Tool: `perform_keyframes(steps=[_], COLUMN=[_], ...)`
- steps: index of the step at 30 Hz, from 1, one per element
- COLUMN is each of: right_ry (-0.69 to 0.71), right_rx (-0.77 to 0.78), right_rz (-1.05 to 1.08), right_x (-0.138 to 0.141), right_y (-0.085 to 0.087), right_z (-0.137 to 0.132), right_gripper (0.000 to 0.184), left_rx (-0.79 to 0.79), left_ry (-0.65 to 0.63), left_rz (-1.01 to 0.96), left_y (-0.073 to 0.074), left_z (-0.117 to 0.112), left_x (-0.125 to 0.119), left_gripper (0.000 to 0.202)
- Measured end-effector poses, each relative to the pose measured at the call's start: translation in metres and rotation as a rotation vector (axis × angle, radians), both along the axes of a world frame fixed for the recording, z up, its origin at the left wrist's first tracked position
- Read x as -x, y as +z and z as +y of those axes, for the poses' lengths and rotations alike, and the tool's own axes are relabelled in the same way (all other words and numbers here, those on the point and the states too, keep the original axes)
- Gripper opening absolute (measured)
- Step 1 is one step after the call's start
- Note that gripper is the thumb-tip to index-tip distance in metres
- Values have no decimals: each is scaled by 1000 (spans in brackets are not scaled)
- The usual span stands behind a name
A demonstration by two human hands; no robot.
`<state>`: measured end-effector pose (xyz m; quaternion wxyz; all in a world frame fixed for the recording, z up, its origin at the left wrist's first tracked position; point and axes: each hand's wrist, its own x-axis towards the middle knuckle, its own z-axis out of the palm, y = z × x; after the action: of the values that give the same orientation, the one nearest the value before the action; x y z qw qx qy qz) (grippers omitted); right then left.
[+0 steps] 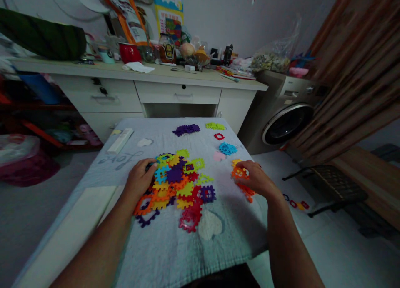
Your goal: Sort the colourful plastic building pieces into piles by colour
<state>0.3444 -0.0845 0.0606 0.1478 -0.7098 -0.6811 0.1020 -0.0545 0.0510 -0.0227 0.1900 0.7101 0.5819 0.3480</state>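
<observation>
A heap of flat plastic interlocking tiles (176, 181) in many colours lies in the middle of a small table under a pale cloth (175, 246). My left hand (140, 177) rests curled on the heap's left edge, fingers bent over a green tile. My right hand (258, 179) is closed on orange tiles (239, 172) at the right; more orange tiles (246, 191) lie under its palm. Sorted groups sit farther back: purple tiles (186, 129), yellow-green tiles (215, 126), a red tile (219, 136), blue tiles (228, 148).
A white remote-like bar (120, 140) lies at the table's far left. A cluttered white desk (175, 92) stands behind, a washing machine (286, 113) to the right. A black chair base (331, 188) and several loose tiles (295, 203) are on the floor at right.
</observation>
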Motion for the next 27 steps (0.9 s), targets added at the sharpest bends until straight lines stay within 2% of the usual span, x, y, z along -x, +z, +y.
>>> perform_keyframes(steps=[5, 8, 10, 14, 18, 22, 27], right_ry=[-84, -110, -86, 113, 301, 320, 257], right_rx=[102, 113, 90, 45, 154, 235, 238], right_rz=[-166, -211, -200, -154, -204, -265, -240], right_x=[11, 16, 23, 54, 89, 104, 99], right_y=[-10, -13, -8, 9, 13, 2, -9], right_z=[-25, -28, -23, -2, 23, 37, 38], right_gripper=[53, 61, 63, 47, 28, 22, 19], left_rx=[-8, -7, -16, -30, -20, -28, -39], left_ry=[6, 7, 9, 5, -2, 5, 6], left_rz=[12, 10, 10, 8, -1, 3, 1], left_y=[-1, 0, 0, 0, 0, 1, 1], left_z=[1, 1, 0, -1, -1, -1, -1], left_x=[0, -1, -1, -1, -2, -3, -2], left_gripper=[41, 42, 43, 42, 42, 42, 42])
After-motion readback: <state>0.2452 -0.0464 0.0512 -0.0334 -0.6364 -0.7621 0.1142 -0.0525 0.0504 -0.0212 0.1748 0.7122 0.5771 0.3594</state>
